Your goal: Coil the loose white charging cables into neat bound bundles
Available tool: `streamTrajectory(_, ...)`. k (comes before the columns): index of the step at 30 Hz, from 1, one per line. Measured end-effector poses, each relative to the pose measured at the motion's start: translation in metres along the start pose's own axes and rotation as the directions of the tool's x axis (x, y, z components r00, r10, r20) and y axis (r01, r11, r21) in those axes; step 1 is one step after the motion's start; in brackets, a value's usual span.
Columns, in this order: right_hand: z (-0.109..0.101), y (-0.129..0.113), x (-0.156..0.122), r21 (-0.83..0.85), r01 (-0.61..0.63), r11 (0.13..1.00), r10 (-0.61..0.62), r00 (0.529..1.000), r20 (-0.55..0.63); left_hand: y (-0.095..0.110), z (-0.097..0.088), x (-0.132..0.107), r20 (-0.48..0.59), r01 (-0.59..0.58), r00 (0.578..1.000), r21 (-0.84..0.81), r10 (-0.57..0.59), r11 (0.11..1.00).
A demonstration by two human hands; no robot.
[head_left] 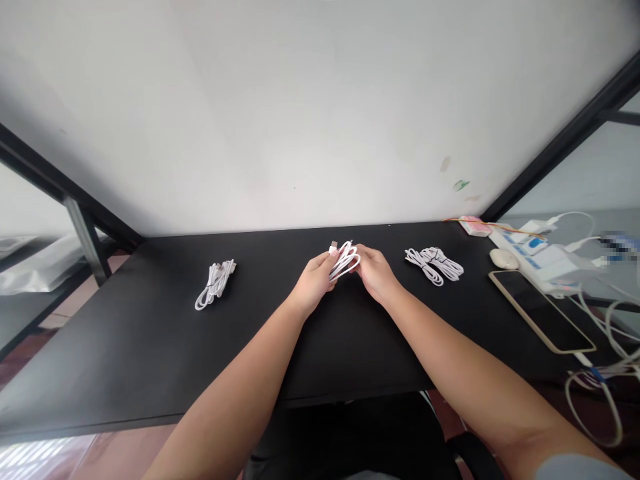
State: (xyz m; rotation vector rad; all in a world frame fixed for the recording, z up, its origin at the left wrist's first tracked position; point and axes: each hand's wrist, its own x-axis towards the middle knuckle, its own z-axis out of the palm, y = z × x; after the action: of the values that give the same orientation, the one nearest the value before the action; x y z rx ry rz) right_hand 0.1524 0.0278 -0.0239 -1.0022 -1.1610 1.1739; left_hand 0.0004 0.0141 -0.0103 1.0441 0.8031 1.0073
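Note:
Both of my hands meet over the middle of a black table (150, 333) and hold one coiled white cable (345, 259). My left hand (315, 280) pinches the looped coil, with the plug end sticking up above the fingers. My right hand (376, 272) grips the other side of the same coil with closed fingers. A bundled white cable (216, 283) lies on the table to the left. Another heap of white cable (434, 264) lies to the right of my right hand.
At the table's right end lie a phone (543, 312) face up, a white mouse (504, 259), a white power strip (537, 257) with plugs, and loose white cords (600, 380) hanging off the edge. A white wall stands behind the table.

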Motion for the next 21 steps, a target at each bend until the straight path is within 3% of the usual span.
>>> streamTrajectory(5,-0.001,-0.004,-0.004,-0.125,0.144,0.982,-0.134,0.987,0.089,-0.003,0.000,0.001,-0.060,-0.059,0.996,0.107,0.066,0.992)
streamTrajectory(10,-0.014,-0.006,0.004,-0.343,0.251,0.905,-0.314,0.939,-0.139,0.004,-0.009,0.007,-0.257,-0.173,0.949,0.053,0.181,0.983)
streamTrajectory(14,-0.039,-0.004,0.021,-0.301,0.250,0.920,-0.351,0.867,-0.354,0.018,-0.030,0.011,-0.451,-0.333,0.841,0.005,0.299,0.943)
streamTrajectory(18,-0.064,-0.006,0.035,-0.195,0.283,0.939,-0.343,0.772,-0.535,0.032,-0.052,0.012,-0.604,-0.421,0.712,0.039,0.357,0.906)
streamTrajectory(21,-0.070,-0.009,0.039,-0.137,0.327,0.935,-0.345,0.753,-0.561,0.036,-0.060,0.012,-0.630,-0.442,0.677,0.064,0.380,0.895)
